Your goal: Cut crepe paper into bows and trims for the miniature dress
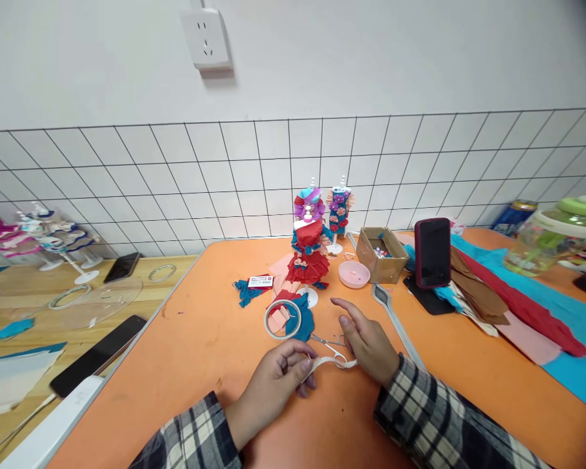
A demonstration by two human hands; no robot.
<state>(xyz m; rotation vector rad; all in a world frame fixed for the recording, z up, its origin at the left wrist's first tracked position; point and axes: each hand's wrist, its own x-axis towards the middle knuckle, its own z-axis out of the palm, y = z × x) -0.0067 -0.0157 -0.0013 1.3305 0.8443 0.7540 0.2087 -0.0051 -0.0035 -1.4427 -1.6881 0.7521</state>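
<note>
Left hand (278, 381) pinched shut on pale tape strip (328, 360); strip's long axis runs toward 3 o'clock, far end under right hand (368, 342). Right fingers loosely curled, resting on scissors (328, 341). Tape roll (283, 319) at 12 o'clock of left hand, near.

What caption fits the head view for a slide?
Left hand pinches a white strip beside scissors; right hand rests on the orange table.

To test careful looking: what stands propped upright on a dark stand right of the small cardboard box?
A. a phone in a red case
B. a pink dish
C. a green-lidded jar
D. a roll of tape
A: the red-cased phone stands upright beside the cardboard box.
</note>
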